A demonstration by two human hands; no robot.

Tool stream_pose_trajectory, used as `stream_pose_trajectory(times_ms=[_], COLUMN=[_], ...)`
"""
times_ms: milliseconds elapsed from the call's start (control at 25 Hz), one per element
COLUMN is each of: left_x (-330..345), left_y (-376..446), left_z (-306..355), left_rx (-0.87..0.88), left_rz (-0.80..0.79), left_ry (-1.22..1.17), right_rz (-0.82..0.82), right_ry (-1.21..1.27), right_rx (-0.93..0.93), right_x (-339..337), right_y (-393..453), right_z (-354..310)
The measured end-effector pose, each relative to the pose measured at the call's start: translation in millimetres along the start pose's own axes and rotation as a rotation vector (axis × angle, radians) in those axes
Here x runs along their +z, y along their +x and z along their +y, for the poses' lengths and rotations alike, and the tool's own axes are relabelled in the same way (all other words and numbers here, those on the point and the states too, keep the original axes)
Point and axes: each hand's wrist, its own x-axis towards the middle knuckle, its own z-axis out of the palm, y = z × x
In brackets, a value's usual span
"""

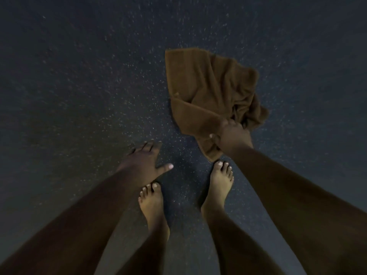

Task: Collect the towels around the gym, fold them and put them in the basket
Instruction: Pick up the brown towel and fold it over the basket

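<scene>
One brown towel (210, 90), crumpled, on dark speckled floor (79, 76) (lighting dim). Near edge of towel grasped by right hand (232, 135), fingers curled into the cloth, thumb over the hem. Left hand (145, 163) well apart from towel, to its near left, fingers spread and straight, holding nothing. Two bare feet: right foot (220, 181) just beside towel's near corner, left foot (152, 203) farther off.

Dim, grainy view with soft blur throughout, wide-angle stretching at the edges, corners falling darkest.
</scene>
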Motion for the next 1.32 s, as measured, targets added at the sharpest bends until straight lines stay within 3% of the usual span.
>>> stream_pose_trajectory(times_ms=[160,320,480,640,920,1080,1320], left_x=[11,-9,-61,-133,-198,-197,-156], left_y=[43,17,-76,-215,-388,-448,-560], left_z=[-8,7,60,113,178,205,262], left_rx=[-0.01,-0.025,0.002,0.026,0.279,0.487,0.763], left_rz=[-0.016,-0.029,-0.077,-0.06,-0.013,0.053,0.129], left_ry=[0.014,0.03,0.096,0.162,0.367,0.644,1.01], right_rz=[-0.062,-0.092,-0.091,-0.104,0.104,0.336,0.537], right_ry=[-0.017,0.074,0.29,0.426,0.634,0.799,1.02], right_rx=[0.042,-0.046,0.004,0.122,0.37,0.605,0.928], right_x=[18,-4,-56,-165,-258,-260,-205], right_y=[55,17,-104,-258,-491,-603,-774], right_z=[8,0,5,14,17,5,-11])
